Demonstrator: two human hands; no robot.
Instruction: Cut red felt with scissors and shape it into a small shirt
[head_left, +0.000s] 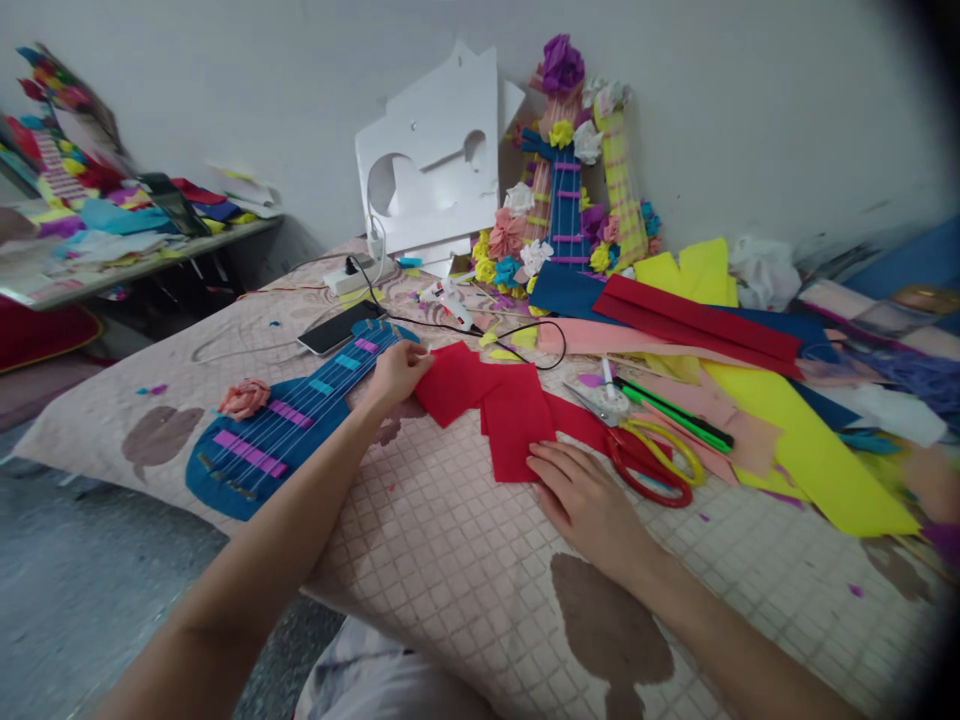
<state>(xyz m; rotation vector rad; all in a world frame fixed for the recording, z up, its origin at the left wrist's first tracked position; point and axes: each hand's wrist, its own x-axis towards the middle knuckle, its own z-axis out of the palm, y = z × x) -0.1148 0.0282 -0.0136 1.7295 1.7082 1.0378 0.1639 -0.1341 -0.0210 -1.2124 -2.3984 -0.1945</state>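
Red felt pieces (495,400) lie in the middle of the patterned bed cover (450,540). My left hand (397,372) pinches the left edge of one red piece, fingers closed on it. My right hand (585,500) lies flat with fingers stretched, pressing on the lower corner of another red piece. A blue felt guitar shape (285,425) with pink and teal strips lies just left of my left hand. Scissors (652,450) with red and yellow handles rest right of my right hand.
A phone (341,327) and a power strip (352,275) with cables lie behind the guitar. Yellow, red, blue and pink felt sheets (750,400) pile up on the right. A white cardboard house (435,160) and flower-decorated guitars (562,190) lean on the wall. A cluttered shelf (112,230) stands at left.
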